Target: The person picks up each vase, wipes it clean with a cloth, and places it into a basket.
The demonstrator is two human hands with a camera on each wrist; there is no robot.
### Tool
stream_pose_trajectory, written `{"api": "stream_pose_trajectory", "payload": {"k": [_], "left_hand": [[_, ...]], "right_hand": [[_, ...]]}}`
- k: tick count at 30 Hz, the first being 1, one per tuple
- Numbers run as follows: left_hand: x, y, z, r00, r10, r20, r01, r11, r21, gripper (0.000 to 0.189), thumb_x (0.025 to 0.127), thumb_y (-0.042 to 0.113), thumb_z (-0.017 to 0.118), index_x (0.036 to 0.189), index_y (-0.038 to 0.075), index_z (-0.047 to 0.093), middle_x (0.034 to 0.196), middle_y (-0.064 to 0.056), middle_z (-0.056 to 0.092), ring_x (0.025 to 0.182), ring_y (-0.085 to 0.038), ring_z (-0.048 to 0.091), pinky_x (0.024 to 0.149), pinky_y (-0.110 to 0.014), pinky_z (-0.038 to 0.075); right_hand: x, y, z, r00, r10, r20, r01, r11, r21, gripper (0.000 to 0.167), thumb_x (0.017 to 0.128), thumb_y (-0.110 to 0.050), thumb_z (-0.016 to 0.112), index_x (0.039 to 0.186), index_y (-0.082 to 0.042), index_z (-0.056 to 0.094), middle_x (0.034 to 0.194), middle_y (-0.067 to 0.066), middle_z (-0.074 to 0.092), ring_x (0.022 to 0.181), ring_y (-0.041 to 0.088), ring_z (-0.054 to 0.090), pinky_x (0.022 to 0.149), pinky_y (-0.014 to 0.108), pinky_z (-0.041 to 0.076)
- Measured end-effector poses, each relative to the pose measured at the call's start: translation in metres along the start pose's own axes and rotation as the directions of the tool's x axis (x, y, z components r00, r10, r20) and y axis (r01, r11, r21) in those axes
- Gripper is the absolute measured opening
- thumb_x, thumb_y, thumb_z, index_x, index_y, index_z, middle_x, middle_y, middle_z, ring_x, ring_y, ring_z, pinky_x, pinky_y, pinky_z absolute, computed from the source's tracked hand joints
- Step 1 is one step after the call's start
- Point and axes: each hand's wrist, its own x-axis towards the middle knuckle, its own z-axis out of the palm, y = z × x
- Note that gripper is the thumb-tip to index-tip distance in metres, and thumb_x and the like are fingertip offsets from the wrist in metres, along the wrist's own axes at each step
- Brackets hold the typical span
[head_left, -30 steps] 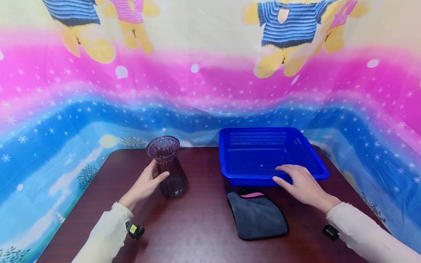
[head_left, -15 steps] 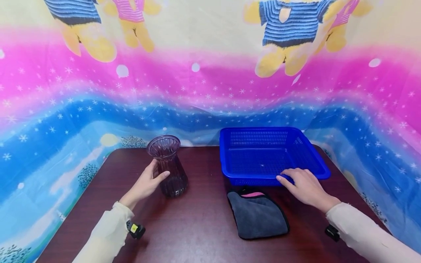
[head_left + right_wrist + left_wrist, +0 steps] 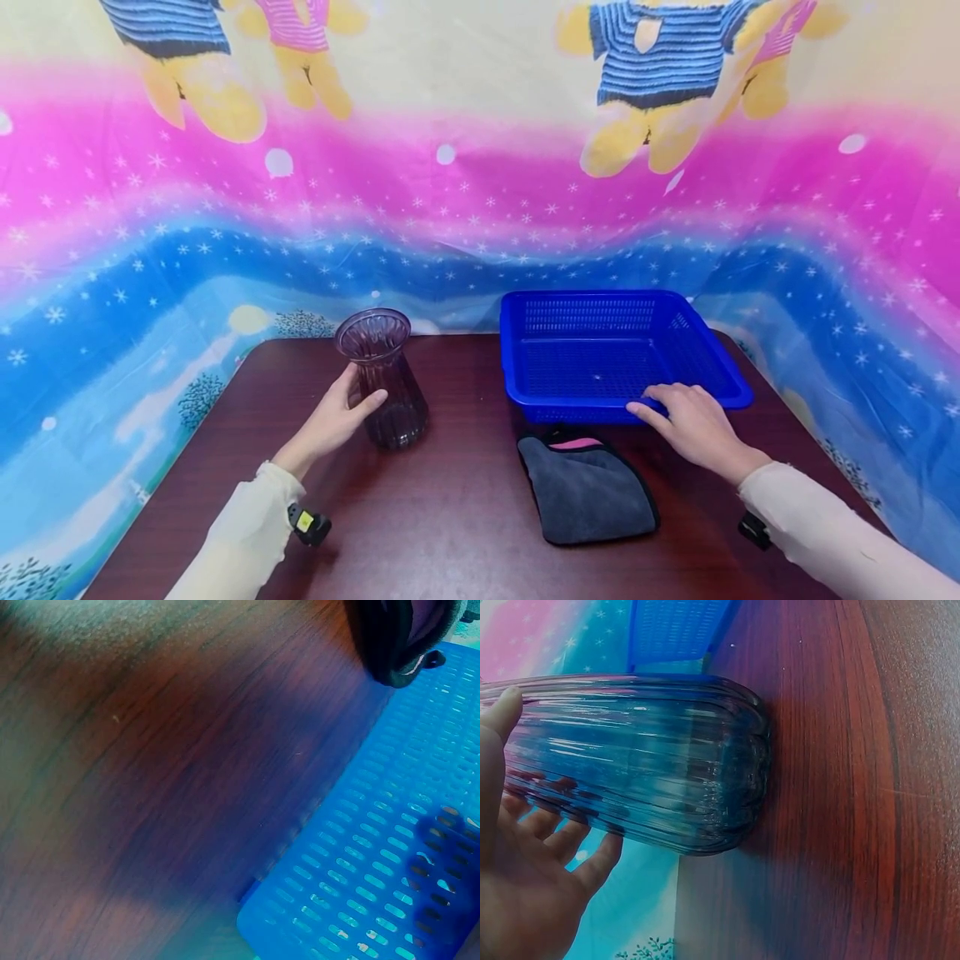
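Observation:
A purple-tinted ribbed glass vase [image 3: 393, 400] with a flared mouth stands at the left of the table. My left hand [image 3: 330, 421] holds its side, thumb in front and fingers behind. Through the glass in the left wrist view, parts of the fingers [image 3: 592, 862] of that hand show against the vase [image 3: 652, 765]. My right hand [image 3: 693, 425] grips the near rim of a blue plastic basket [image 3: 555, 408], its thumb outside and fingers over the edge. In the right wrist view, dark finger shapes appear through the slotted basket wall [image 3: 360, 862].
A folded dark grey cloth [image 3: 592, 492] with black edging and a pink patch lies just in front of the basket. The brown wood table [image 3: 450, 517] reaches back to a printed fabric backdrop [image 3: 450, 200].
My right hand has shifted slightly right along the basket's near rim and settled onto it. The left hand, vase, cloth and basket stay where they were.

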Motion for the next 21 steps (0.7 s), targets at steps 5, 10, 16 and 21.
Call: {"api": "stream_pose_trajectory", "payload": {"k": [5,10,16,21], "left_hand": [[-0.0006,-0.0019,0.0015,0.999,0.02,-0.029,-0.02,1.0,-0.004,0.08,0.099,0.024,0.065,0.161,0.004,0.017,0.157,-0.03,0.037,0.145,-0.046,0.04,0.116,-0.059,0.039],[-0.0005,-0.0022,0.0059,0.997,0.004,-0.081,-0.003,1.0,0.017,0.086,0.091,0.025,0.076,0.158,0.008,0.025,0.153,-0.026,0.046,0.138,-0.043,0.051,0.113,-0.058,0.044],[0.0009,0.001,0.0094,0.992,-0.004,-0.124,0.009,0.999,0.04,0.09,0.085,0.026,0.082,0.156,0.011,0.03,0.152,-0.024,0.049,0.139,-0.04,0.05,0.115,-0.058,0.042],[0.0015,0.0014,0.0099,0.992,-0.015,-0.127,0.022,0.999,0.05,0.087,0.086,0.027,0.082,0.155,0.009,0.032,0.149,-0.024,0.052,0.137,-0.04,0.053,0.113,-0.057,0.045]], "right_hand": [[-0.0002,-0.0004,0.0,1.0,0.006,-0.005,-0.006,1.0,0.003,0.054,0.1,-0.047,0.059,0.118,0.002,0.072,0.115,0.023,0.073,0.109,0.043,0.067,0.098,0.064,0.047],[-0.001,-0.0018,-0.0011,1.0,0.007,-0.012,-0.007,1.0,0.011,0.054,0.099,-0.047,0.061,0.117,0.003,0.072,0.113,0.022,0.074,0.108,0.043,0.068,0.096,0.064,0.048],[-0.0012,-0.0023,-0.0012,1.0,0.01,-0.016,-0.01,1.0,0.013,0.054,0.098,-0.048,0.062,0.117,0.002,0.072,0.113,0.022,0.074,0.108,0.043,0.067,0.096,0.064,0.048],[-0.001,-0.0014,0.0005,1.0,0.006,-0.022,-0.005,1.0,0.011,0.054,0.098,-0.048,0.062,0.117,0.002,0.072,0.113,0.022,0.074,0.108,0.043,0.067,0.096,0.064,0.048]]}}
